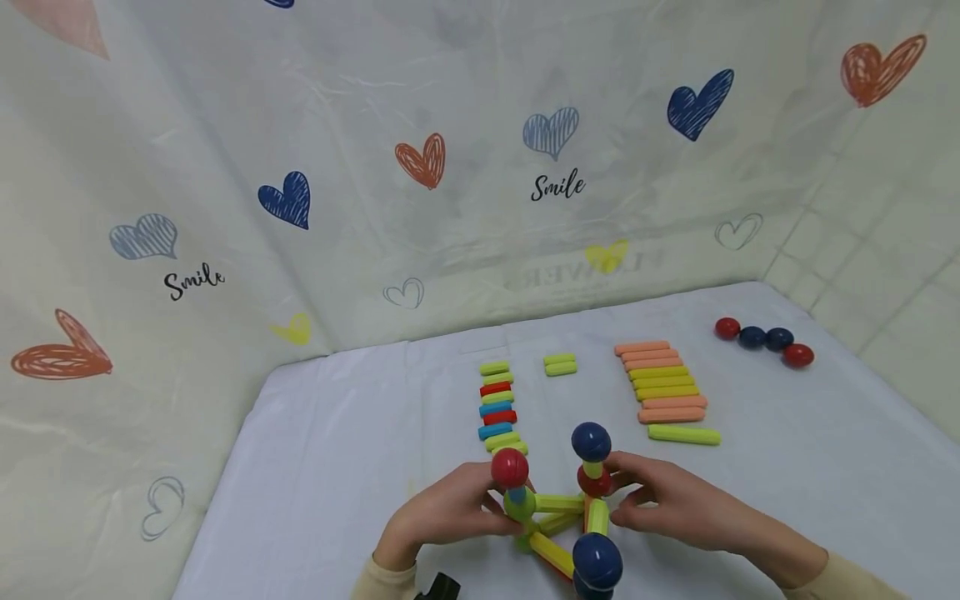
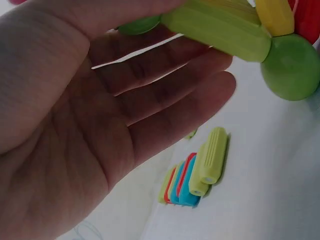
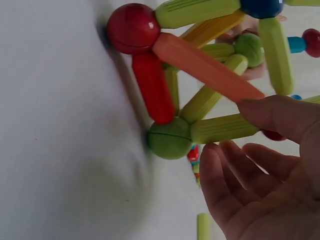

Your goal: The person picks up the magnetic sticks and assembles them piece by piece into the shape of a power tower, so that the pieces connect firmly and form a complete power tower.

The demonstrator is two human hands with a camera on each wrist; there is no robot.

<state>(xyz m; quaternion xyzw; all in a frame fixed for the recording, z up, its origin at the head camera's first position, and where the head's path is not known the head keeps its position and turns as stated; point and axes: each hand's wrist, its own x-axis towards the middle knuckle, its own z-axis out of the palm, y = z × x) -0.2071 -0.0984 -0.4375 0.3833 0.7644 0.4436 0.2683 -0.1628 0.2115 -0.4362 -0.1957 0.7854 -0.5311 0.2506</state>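
Observation:
A structure of magnetic sticks and balls [image 1: 557, 503] stands on the white cloth between both hands. A red ball [image 1: 510, 467] tops its left corner; dark blue balls [image 1: 591, 442] sit on the far right and near corners. My left hand [image 1: 453, 507] grips the left corner around a green ball [image 1: 519, 503]. In the left wrist view the thumb lies over a yellow-green stick [image 2: 217, 31], the other fingers behind it. With thumb and fingers, my right hand [image 1: 671, 504] holds the right corner, its thumb on the end of an orange stick [image 3: 207, 65]. Part of the base is hidden.
Beyond the structure lies a column of short coloured sticks [image 1: 497, 410], with two short yellow-green sticks [image 1: 560, 363] beside it. Longer orange and yellow sticks [image 1: 663, 382] lie to the right, above a yellow-green stick [image 1: 684, 435]. Red and blue balls [image 1: 752, 337] rest at far right.

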